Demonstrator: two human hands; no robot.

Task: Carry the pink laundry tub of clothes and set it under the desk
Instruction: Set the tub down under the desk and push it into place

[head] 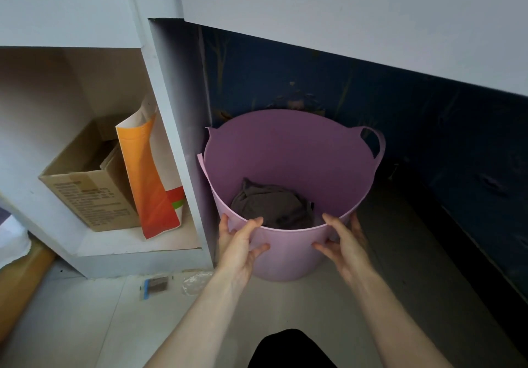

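Note:
The pink laundry tub [288, 150] stands on the floor in the opening under the white desk [343, 16], close to the desk's left side panel. Dark grey clothes [271, 205] lie crumpled in its bottom. A loop handle sticks out at its far right rim. My left hand [238, 246] holds the near wall on the left, thumb up at the rim and fingers spread on the outside. My right hand [344, 246] holds the near wall on the right in the same way.
Left of the tub a white shelf compartment holds a cardboard box [85, 193] and an orange and white paper bag [151, 179]. A dark blue patterned wall [428, 127] backs the desk opening. A small packet [155, 285] and clear plastic [197, 282] lie on the pale floor.

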